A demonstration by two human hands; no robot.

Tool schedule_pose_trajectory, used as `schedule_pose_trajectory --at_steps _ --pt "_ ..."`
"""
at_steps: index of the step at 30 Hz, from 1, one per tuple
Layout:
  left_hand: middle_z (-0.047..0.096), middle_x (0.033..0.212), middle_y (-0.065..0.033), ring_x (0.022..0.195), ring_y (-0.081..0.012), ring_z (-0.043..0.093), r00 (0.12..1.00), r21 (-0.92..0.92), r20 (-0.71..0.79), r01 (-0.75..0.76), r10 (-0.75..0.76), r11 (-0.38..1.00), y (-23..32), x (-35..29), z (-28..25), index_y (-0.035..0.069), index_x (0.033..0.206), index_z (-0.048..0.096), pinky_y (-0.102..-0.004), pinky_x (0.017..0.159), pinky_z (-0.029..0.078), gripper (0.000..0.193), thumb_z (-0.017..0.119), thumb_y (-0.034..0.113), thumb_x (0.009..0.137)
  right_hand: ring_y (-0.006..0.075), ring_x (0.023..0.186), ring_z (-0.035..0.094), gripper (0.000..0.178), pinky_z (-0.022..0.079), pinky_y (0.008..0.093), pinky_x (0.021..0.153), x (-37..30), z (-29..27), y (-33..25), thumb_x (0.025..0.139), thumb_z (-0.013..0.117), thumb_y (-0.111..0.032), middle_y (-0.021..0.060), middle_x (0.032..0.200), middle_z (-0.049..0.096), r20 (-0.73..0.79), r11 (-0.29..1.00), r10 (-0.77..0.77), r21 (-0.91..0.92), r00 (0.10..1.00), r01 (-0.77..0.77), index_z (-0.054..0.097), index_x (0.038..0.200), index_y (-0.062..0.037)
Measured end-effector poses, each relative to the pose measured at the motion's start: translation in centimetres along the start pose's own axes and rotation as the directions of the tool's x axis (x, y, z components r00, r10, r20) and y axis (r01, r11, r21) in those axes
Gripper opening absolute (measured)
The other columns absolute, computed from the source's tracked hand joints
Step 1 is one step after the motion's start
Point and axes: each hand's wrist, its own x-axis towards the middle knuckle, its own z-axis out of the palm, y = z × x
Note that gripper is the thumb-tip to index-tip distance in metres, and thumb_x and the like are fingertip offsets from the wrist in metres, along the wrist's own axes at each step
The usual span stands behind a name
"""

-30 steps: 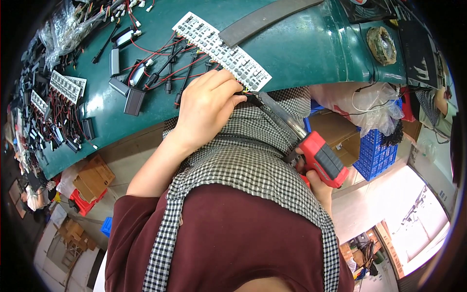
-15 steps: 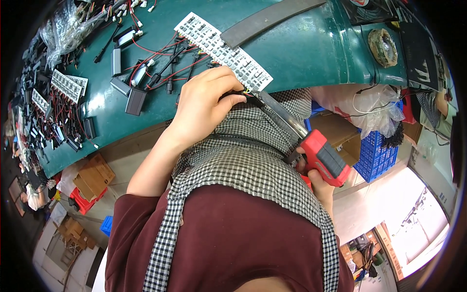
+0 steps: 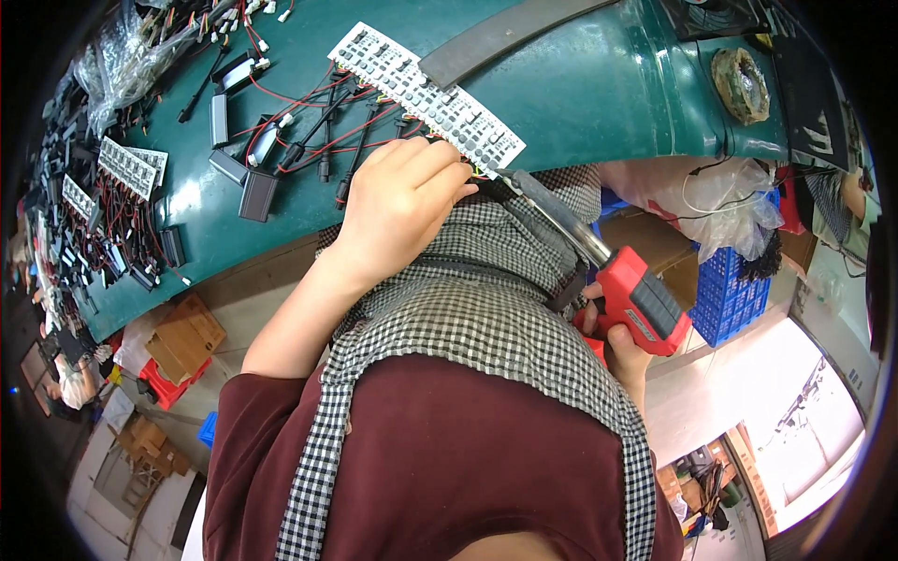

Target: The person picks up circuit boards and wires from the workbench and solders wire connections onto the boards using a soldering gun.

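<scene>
Shifted slightly rightward since the earlier frame, the red gun-shaped tool (image 3: 645, 299) is gripped in the right hand (image 3: 625, 351), its tip near the closest corner of a white circuit board (image 3: 426, 98), where the left hand (image 3: 402, 206) seems to pinch thin wires (image 3: 484, 175), mostly hidden. Work on those wires appears to be the step in hand — the next move would call for steadiness and careful tip placement. Long, narrow and dotted with rows of dark components, the board lies slantwise on the green table (image 3: 580, 117), its corner at the edge
</scene>
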Motion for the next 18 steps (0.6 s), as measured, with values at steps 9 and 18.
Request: schedule_pose_trajectory --at_steps 9,18 --pt "0.053 0.079 -0.004 0.072 -0.0196 0.053 0.994 0.169 0.004 -0.112 0.113 0.979 0.64 -0.05 0.35 0.004 0.078 0.057 -0.0316 0.064 0.045 0.014 0.065 0.009 0.068 0.0137 0.074 0.058 0.067 0.049 0.0255 0.065 -0.04 -0.99 0.58 0.073 0.076 -0.025 0.013 0.099 0.062 0.074 0.994 0.018 0.104 0.997 -0.026 0.044 0.125 0.0037" --pt "0.057 0.084 -0.0094 0.072 -0.0255 0.055 0.996 -0.095 0.056 -0.057 0.063 0.994 -0.07 0.55 -0.46 0.0 0.084 0.059 -0.0346 0.061 0.046 0.024 0.071 0.0 0.064 0.0129 0.072 0.059 0.077 0.05 0.0242 0.064 0.03 -0.91 0.39 0.069 0.079 -0.027 0.009 0.09 0.063 0.052 0.995 0.074 0.061 0.996 -0.077 0.042 0.128 0.0061"
